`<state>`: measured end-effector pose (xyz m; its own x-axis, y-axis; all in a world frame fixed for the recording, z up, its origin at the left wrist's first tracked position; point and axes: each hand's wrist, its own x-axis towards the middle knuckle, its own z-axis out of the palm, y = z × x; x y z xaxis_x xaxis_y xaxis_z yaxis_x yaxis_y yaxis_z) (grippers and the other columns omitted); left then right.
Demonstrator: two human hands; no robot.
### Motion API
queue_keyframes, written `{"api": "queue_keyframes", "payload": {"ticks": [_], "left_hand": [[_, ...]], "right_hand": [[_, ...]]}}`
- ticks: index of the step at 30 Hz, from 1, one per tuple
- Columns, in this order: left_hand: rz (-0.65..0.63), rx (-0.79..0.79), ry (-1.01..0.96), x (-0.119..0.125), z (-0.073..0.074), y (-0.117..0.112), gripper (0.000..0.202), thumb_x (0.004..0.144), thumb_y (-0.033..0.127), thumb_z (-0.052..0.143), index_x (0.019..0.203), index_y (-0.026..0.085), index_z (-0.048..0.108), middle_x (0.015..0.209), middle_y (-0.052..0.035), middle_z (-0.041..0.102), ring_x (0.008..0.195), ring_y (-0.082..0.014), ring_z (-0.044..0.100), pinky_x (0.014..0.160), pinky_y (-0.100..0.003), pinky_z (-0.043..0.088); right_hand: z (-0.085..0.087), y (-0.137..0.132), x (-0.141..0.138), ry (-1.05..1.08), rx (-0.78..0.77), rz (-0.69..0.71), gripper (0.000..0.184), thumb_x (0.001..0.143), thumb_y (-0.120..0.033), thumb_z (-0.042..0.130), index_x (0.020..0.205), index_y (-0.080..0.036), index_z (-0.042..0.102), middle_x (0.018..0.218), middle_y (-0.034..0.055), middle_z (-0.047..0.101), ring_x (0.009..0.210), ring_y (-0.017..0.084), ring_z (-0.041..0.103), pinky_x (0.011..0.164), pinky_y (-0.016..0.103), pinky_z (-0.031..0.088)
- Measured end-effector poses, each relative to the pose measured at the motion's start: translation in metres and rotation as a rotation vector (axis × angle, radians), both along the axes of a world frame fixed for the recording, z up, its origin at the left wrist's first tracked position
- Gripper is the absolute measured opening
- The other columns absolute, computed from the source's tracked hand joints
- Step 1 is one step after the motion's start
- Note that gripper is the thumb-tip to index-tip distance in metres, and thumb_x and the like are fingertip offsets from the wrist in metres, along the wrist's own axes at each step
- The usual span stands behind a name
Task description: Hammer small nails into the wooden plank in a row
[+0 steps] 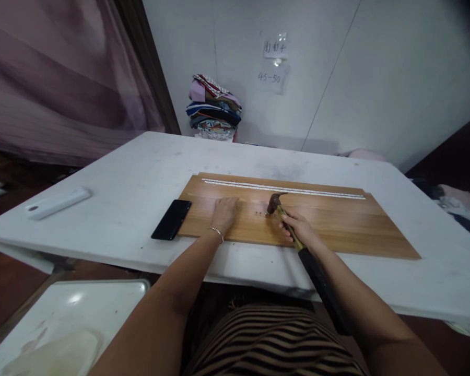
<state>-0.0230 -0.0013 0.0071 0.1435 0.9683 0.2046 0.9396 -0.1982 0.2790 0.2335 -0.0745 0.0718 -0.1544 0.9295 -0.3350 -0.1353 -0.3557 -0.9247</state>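
A long wooden board (337, 219) lies on the white table (141, 177), with a pale strip (282, 188) along its far edge. My left hand (224, 213) rests flat on the board, fingers stretched out. My right hand (297, 227) is closed round the neck of a claw hammer (276, 202), close to its head; the black handle runs back along my forearm. The hammer head sits just above some small nails (260, 213) in the board, between my two hands.
A black phone (171, 219) lies against the board's left end. A white oblong case (58, 202) sits near the table's left edge. A pile of folded cloth (214, 107) stands behind the table. A white tray (68, 324) is low on the left.
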Motion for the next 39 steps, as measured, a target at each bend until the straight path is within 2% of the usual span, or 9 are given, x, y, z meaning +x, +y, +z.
{"api": "queue_keyframes", "payload": {"ticks": [11,17,21,26,28,33,39], "left_hand": [[-0.019,0.01,-0.021,0.0,-0.003,0.001,0.037,0.099,0.015,0.046,0.13,0.017,0.067,0.128,-0.014,0.072,0.118,-0.0272,0.064,0.104,-0.04,0.044],[0.073,0.067,-0.078,-0.002,-0.005,0.002,0.039,0.101,0.013,0.041,0.131,0.015,0.065,0.123,-0.0145,0.073,0.115,-0.0255,0.065,0.102,-0.038,0.046],[0.068,0.036,-0.093,-0.005,-0.001,0.0,0.038,0.099,0.014,0.045,0.132,0.015,0.064,0.123,-0.0133,0.073,0.116,-0.0253,0.065,0.103,-0.038,0.046],[0.002,-0.037,-0.009,-0.002,0.01,-0.001,0.041,0.099,0.017,0.047,0.137,0.017,0.062,0.118,-0.0143,0.075,0.112,-0.0271,0.067,0.1,-0.04,0.046],[-0.025,-0.057,0.045,0.002,0.015,0.0,0.039,0.1,0.017,0.045,0.134,0.018,0.064,0.113,-0.0143,0.076,0.109,-0.0268,0.068,0.098,-0.039,0.046],[-0.156,-0.108,0.162,0.008,0.021,0.007,0.027,0.1,0.018,0.044,0.112,0.018,0.068,0.107,-0.0123,0.075,0.103,-0.0242,0.067,0.092,-0.035,0.048],[-0.21,-0.133,0.154,0.005,0.013,0.021,0.025,0.097,0.014,0.045,0.101,0.019,0.069,0.099,-0.0114,0.071,0.098,-0.0231,0.065,0.092,-0.035,0.049]], "right_hand": [[-0.002,0.001,0.001,0.003,-0.01,0.01,0.038,0.072,-0.038,0.075,0.103,-0.023,0.059,0.065,-0.0064,0.058,0.043,0.008,0.04,0.035,0.018,0.029],[-0.002,-0.001,0.001,-0.001,-0.031,0.0,0.04,0.072,-0.036,0.074,0.107,-0.022,0.06,0.065,-0.0061,0.058,0.042,0.008,0.041,0.035,0.019,0.03],[-0.002,-0.002,0.0,-0.009,-0.033,-0.004,0.038,0.072,-0.037,0.075,0.103,-0.023,0.06,0.065,-0.0057,0.059,0.041,0.008,0.041,0.034,0.019,0.03],[-0.001,-0.002,-0.001,-0.003,-0.03,-0.015,0.037,0.071,-0.037,0.075,0.101,-0.023,0.06,0.064,-0.0059,0.059,0.041,0.007,0.04,0.034,0.018,0.03],[-0.001,-0.001,0.0,-0.003,-0.028,-0.007,0.035,0.071,-0.037,0.075,0.1,-0.023,0.06,0.064,-0.0058,0.059,0.041,0.007,0.04,0.034,0.018,0.03],[0.002,0.0,0.0,-0.014,-0.009,-0.002,0.038,0.072,-0.037,0.075,0.104,-0.022,0.061,0.064,-0.0059,0.059,0.041,0.008,0.042,0.034,0.018,0.031],[0.007,-0.001,-0.001,-0.016,-0.001,-0.005,0.041,0.071,-0.038,0.075,0.106,-0.023,0.062,0.064,-0.006,0.059,0.042,0.008,0.042,0.034,0.018,0.03]]}}
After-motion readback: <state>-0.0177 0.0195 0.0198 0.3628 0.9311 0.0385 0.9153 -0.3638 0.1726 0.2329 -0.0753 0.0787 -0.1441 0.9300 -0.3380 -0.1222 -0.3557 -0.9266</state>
